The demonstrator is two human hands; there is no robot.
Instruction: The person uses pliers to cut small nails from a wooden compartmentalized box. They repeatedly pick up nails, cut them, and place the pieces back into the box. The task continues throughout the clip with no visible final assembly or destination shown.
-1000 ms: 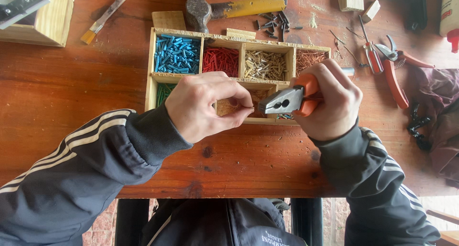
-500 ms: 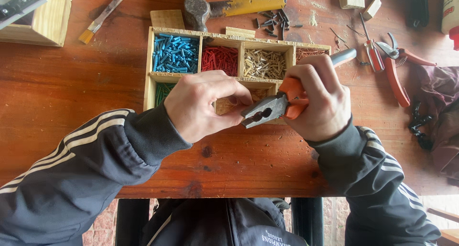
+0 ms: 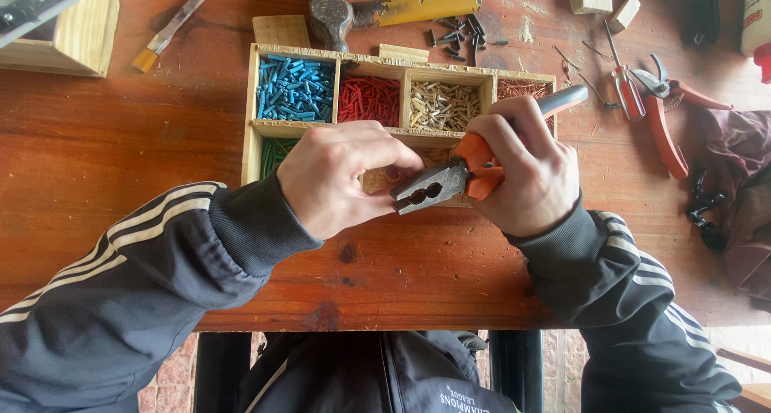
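Right hand (image 3: 534, 168): fingers wrapped around the orange handles of the pliers (image 3: 438, 187).
Pliers: above the tray's near edge, nose meeting the left fingers.
Left hand (image 3: 341, 176): fingers curled narrow; contents hidden.
Tray (image 3: 250, 128): wooden, 2 rows of compartments.

Soft, even daylight falls across the reddish-brown wooden workbench (image 3: 96, 148); shadows stay faint, glare is absent, focus sharp throughout.

Pliers (image 3: 438, 187) – dull metal, orange plastic grips; table (image 3: 96, 148) – worn wood.
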